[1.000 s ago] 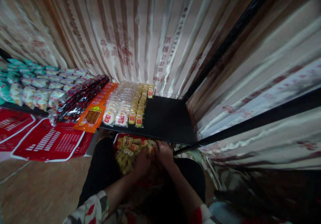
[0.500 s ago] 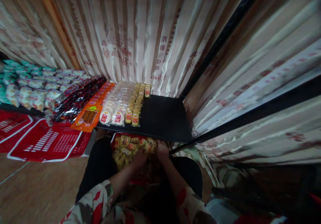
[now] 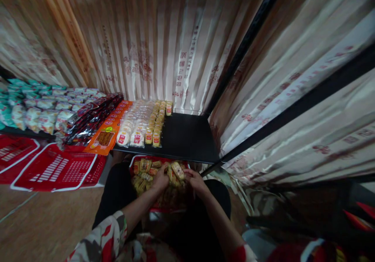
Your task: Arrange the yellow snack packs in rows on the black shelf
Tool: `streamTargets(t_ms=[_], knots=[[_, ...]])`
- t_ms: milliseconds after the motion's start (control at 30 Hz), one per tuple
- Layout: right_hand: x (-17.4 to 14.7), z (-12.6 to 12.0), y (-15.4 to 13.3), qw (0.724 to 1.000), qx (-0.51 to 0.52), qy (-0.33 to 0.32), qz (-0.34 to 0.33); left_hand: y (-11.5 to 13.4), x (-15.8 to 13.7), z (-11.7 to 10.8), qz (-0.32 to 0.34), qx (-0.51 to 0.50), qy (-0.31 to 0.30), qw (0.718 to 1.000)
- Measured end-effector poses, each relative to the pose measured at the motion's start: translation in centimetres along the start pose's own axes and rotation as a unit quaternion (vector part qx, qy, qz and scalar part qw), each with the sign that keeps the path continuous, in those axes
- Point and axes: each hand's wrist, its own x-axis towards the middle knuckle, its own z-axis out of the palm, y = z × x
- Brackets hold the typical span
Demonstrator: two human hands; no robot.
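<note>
A red basket (image 3: 188,164) sits between my knees, filled with small yellow snack packets (image 3: 145,165) in clear wrappers. Over its middle, my left hand (image 3: 161,179) is closed, its fingertips pinching packets. My right hand (image 3: 197,180) is at the basket's right side, its thumb and fingers closed at the end of a raised snack packet (image 3: 177,170) that lies between both hands. Just beyond the basket, on a black shelf (image 3: 190,137), similar yellow packets (image 3: 157,134) stand in rows beside round white packets (image 3: 137,135).
Left along the shelf are an orange snack bag (image 3: 104,137), dark shiny bags (image 3: 88,119) and white and green bags (image 3: 48,117). Red baskets (image 3: 63,170) with white handles sit below. Pleated curtains (image 3: 164,39) hang behind, and a dark post (image 3: 243,51) rises at the right.
My hands have come up slightly from among the packets, with one packet now raised between them. My right hand has shifted outward, and the view has turned slightly.
</note>
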Motion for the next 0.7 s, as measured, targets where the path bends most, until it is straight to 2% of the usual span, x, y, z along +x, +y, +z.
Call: streamTargets(t_ms=[100,233,400,567,700], knots=[[-1.6,-0.1,-0.8,0.997,0.069,-0.019,0.018,1.4,-1.0,-0.2,0.061,0.031,0.008,0.998],[-2.9,-0.2,-1.9,0.992,0.106,-0.032,0.052,3.4,-2.1,-0.6,0.122,0.038,-0.019,0.992],[-3.9,-0.7,-3.1,0.973,0.202,-0.069,0.09,5.7,-2.3,-1.7,0.109,0.004,-0.079,0.991],[-4.1,-1.1,-3.5,0.932,0.333,-0.086,0.118,8.1,-2.2,-3.0,0.115,-0.007,-0.149,0.982],[-4.0,-1.1,-3.6,0.91,0.388,-0.089,0.117,9.4,-2.4,-3.0,0.067,-0.056,-0.139,0.987]])
